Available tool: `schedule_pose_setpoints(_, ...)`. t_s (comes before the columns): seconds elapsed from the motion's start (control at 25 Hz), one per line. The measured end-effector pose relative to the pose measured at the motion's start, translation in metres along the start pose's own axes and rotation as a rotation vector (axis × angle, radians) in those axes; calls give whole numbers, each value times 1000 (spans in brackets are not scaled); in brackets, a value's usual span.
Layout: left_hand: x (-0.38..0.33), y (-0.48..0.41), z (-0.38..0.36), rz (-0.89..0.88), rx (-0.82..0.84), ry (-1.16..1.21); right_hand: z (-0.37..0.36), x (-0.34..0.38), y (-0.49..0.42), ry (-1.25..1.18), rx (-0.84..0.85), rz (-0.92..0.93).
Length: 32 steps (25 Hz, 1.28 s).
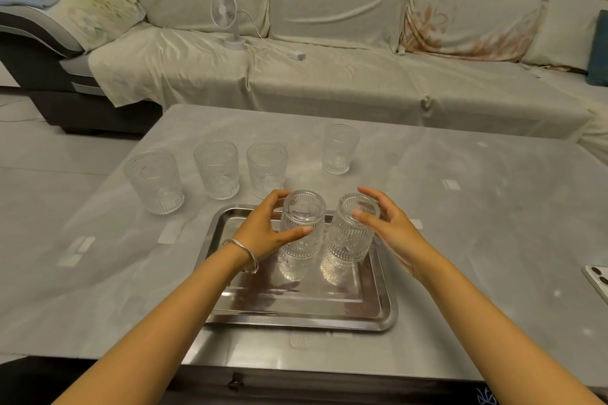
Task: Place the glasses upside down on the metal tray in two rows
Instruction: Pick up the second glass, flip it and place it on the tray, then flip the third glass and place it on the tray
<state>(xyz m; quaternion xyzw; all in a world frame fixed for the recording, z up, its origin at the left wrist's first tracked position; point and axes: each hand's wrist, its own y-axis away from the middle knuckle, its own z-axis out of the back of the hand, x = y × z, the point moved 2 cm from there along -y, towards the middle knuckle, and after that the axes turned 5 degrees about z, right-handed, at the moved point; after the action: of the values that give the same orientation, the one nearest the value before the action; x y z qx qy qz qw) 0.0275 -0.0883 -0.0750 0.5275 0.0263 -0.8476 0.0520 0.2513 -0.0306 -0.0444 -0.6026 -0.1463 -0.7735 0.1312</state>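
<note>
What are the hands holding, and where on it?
Left hand grips the left upside-down glass around its side. Right hand touches the right glass near its top; grip unclear.

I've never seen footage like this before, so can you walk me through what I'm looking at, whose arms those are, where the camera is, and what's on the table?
There is no machine here: a person wears one camera on the head, so you look down along their own two bare arms. A grey table stands before a covered sofa with a small fan on it. On the table lies a metal tray. Two ribbed glasses stand on it upside down. The left hand, with a bracelet at the wrist, wraps its fingers around the left glass. The right hand touches the right glass, fingers spread. Four more glasses stand upright behind the tray, for example the farthest one.
</note>
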Motion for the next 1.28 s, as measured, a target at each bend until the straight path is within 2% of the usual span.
schedule_pose_setpoints(0.12, -9, -4, 16, -16, -27, 24, 1, 9, -9, 70, -26, 51)
schedule_pose_setpoints(0.24, -23, -19, 54, -94, -254, 45, -2, 32, -34, 123, -30, 133)
schedule_pose_setpoints(0.32, -30, -37, 80, -145, -377, -158, -12, 48, -57, 132, 11, 157)
schedule_pose_setpoints(0.36, -32, -47, 88, -151, -385, -315, -18, 52, -68, 133, 29, 156)
schedule_pose_setpoints(0.44, -33, -68, 96, -118, -283, -601, -29, 55, -88, 134, 65, 116)
schedule_pose_setpoints(0.52, -28, -83, 92, -51, -144, -759, -38, 52, -103, 120, 114, 36)
schedule_pose_setpoints(0.64, -19, -103, 89, 36, -80, -838, -42, 44, -116, 106, 134, -38)
schedule_pose_setpoints(0.76, -15, -112, 90, 38, -82, -868, -44, 39, -118, 79, 121, -50)
schedule_pose_setpoints(0.84, -16, -111, 86, 23, -107, -803, -44, 38, -117, 98, 117, -33)
schedule_pose_setpoints(0.92, -24, -104, 84, -3, -201, -683, -42, 42, -113, 101, 87, 10)
schedule_pose_setpoints(1.04, -54, -86, 98, -73, -388, -291, -38, 53, -107, 15, 41, 73)
schedule_pose_setpoints(1.16, -86, -61, 116, -65, -339, 285, -43, 70, -96, -271, 153, 29)
schedule_pose_setpoints(1.28, -98, -34, 120, -6, -282, 550, -56, 93, -76, -510, 299, 39)
